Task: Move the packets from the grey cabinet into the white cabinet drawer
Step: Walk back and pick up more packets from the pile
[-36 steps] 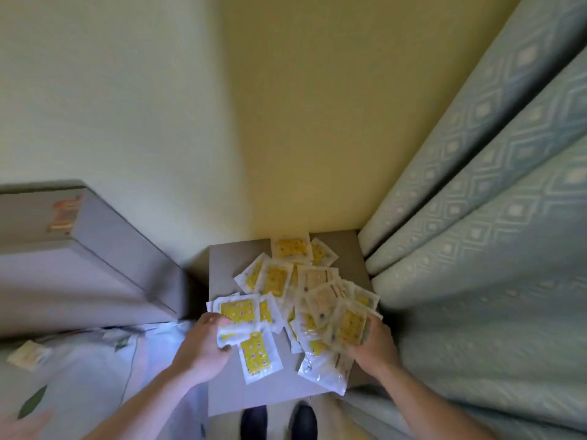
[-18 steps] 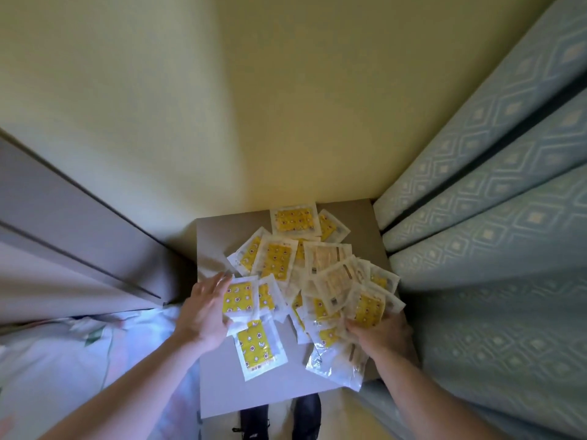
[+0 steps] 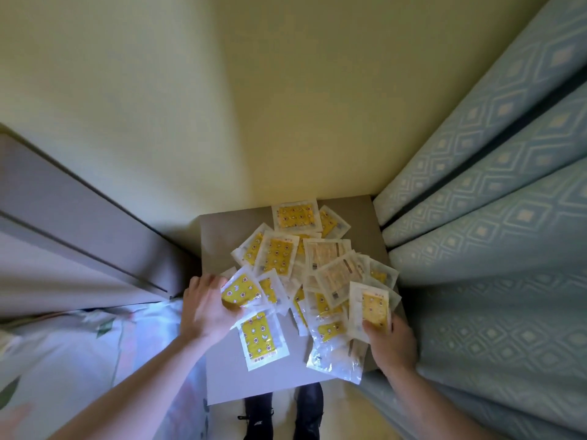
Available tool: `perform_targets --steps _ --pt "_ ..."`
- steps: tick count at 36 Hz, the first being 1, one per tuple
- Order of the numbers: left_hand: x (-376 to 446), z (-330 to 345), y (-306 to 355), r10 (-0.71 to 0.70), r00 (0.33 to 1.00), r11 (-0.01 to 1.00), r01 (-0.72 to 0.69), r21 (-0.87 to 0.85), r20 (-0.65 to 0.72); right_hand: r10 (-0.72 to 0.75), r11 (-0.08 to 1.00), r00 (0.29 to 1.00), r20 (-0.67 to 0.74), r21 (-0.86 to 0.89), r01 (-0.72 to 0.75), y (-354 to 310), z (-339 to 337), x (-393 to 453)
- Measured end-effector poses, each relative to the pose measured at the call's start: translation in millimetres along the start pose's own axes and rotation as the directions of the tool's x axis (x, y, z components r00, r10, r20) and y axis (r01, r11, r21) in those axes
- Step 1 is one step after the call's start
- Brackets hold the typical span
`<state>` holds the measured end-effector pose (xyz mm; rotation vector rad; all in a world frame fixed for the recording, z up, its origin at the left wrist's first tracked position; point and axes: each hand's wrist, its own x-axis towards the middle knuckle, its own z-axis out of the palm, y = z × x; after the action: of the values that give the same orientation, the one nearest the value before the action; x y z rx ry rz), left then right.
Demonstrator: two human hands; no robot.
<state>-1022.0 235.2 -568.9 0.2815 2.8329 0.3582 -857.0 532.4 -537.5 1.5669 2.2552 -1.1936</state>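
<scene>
**Both hands on packets spread over grey cabinet top**

Left edge of frame: a grey-lilac panelled furniture face [image 3: 63, 236] runs diagonally down toward centre. Below it, lower left, lies pale floral-print fabric [image 3: 79, 354].

Left of centre: the left hand [image 3: 208, 308] rests at the left edge of the grey cabinet [image 3: 228, 376] top, fingers closed over the near corner of a yellow-printed packet [image 3: 243, 290]. Just below that hand, a second yellow packet [image 3: 262, 339] lies flat and apart from the grip.

Centre: the pile of packets [image 3: 317, 268] is scattered and overlapping across the cabinet top, from the far edge near the yellow wall [image 3: 286, 106] to the near right corner. None is seen in any drawer. Dark shoes [image 3: 284, 414] show at the bottom, below the cabinet's near edge.

Right of centre: the right hand [image 3: 392, 342] pinches the lower end of an upright packet [image 3: 370, 308], thumb on its face, at the cabinet's right edge.

Right side: a blue diamond-patterned curtain [image 3: 492, 249] fills the frame from top to bottom, touching the cabinet's right side.
</scene>
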Motion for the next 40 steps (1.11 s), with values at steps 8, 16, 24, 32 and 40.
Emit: perform_targets --steps 8,16,24,32,40 --pt "-14.8 9.2 -49.4 -0.402 0.89 0.661 0.445 -0.605 0.216 -0.062 0.997 0.962 0.267 0.051 0.05 -9.4 20.4 -53.1" --pt "-2.1 46.4 -51.4 -0.366 0.902 0.755 0.431 -0.494 0.227 -0.138 0.967 0.883 0.448 -0.132 0.218 -16.7 80.9 -85.3" --pt "-4.5 34.4 -29.6 -0.401 0.903 0.733 0.419 -0.536 0.157 -0.102 0.971 0.918 0.382 -0.163 0.175 -19.6 134.7 -89.1" --pt "-4.0 5.7 -19.6 -0.466 0.871 0.653 0.456 -0.604 0.154 -0.022 0.997 0.95 0.312 -0.066 0.044 -30.7 137.8 -85.2" --pt "-20.6 12.4 -44.5 -0.388 0.877 0.66 0.479 -0.579 0.283 -0.098 0.991 0.903 0.419 -0.046 0.129 -38.2 75.6 -88.4"
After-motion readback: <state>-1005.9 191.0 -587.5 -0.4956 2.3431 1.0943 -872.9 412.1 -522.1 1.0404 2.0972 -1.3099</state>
